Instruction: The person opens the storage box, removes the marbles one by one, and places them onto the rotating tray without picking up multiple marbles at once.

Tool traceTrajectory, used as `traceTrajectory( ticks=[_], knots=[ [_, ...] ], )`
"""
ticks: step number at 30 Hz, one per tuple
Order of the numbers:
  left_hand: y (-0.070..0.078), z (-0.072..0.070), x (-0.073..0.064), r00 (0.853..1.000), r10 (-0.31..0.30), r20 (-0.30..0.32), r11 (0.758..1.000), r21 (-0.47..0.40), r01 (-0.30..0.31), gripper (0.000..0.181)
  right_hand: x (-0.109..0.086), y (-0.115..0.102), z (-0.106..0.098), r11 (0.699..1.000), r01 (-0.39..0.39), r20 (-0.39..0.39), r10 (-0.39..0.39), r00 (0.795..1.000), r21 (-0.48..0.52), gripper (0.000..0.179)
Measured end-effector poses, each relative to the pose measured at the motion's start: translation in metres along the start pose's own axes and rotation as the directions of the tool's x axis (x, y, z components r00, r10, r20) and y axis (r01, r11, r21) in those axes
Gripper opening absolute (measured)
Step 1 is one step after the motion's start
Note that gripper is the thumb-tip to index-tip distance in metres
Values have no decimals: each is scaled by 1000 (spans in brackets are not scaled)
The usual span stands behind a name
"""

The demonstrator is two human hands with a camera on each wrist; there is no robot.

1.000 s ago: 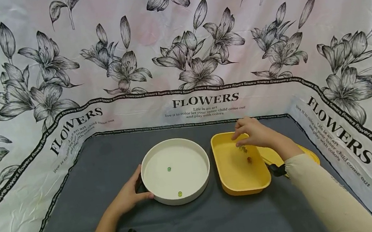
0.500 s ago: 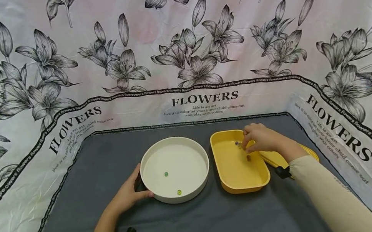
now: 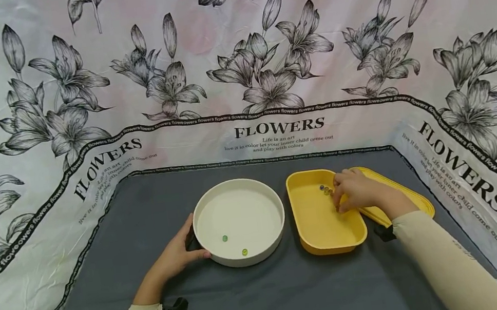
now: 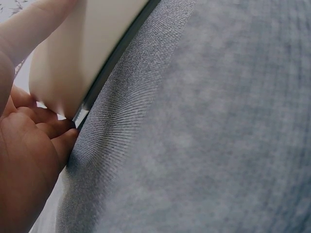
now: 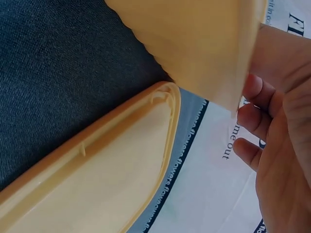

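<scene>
A round white dish (image 3: 239,218) stands on the grey cloth, with a green bead (image 3: 224,238) and a yellow-green bead (image 3: 244,252) inside. My left hand (image 3: 177,257) grips its left wall, thumb toward the near side; in the left wrist view, curled fingers (image 4: 48,124) reach its lower edge. My right hand (image 3: 357,193) dips over the right rim of the yellow box (image 3: 321,234), fingertips together low inside. They cover the spot of a reddish-brown bead, and I cannot tell whether they pinch it. Several small beads (image 3: 326,190) lie beyond these fingertips.
Right of the box, partly under my right forearm, lies a yellow lid (image 3: 394,191), whose raised rim shows in the right wrist view. A flower-printed white sheet (image 3: 268,85) rises behind and beside the grey cloth (image 3: 248,305).
My right hand has moved from above the far beads nearer to me, onto the reddish-brown bead. The green bead has rolled toward the dish's near side. My left hand keeps its grip.
</scene>
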State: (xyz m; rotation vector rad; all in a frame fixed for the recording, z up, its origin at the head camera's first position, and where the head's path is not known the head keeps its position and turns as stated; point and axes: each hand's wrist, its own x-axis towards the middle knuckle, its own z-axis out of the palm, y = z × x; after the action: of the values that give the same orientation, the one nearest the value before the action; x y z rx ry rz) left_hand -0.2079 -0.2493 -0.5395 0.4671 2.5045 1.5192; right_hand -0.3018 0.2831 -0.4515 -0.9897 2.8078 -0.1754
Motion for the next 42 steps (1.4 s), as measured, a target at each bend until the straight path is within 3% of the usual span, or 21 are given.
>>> traceTrajectory(
  ticks=[11, 24, 28, 42],
  knots=[
    [-2, 6, 4, 1000, 4, 3, 1000, -14, -4, 130, 7, 1, 3, 990, 81, -21, -84, 996, -116, 17],
    [3, 3, 6, 999, 31, 10, 999, -29, -31, 127, 12, -4, 5, 968, 83, 40, -75, 996, -238, 19],
    [3, 2, 7, 1000, 30, 8, 999, -19, -30, 126, 13, -1, 8, 974, 69, 25, -66, 998, -216, 19],
    [2, -1, 0, 1000, 10, 10, 1000, -26, -10, 126, 0, -1, 7, 995, 74, -166, -84, 983, -66, 12]
  ],
)
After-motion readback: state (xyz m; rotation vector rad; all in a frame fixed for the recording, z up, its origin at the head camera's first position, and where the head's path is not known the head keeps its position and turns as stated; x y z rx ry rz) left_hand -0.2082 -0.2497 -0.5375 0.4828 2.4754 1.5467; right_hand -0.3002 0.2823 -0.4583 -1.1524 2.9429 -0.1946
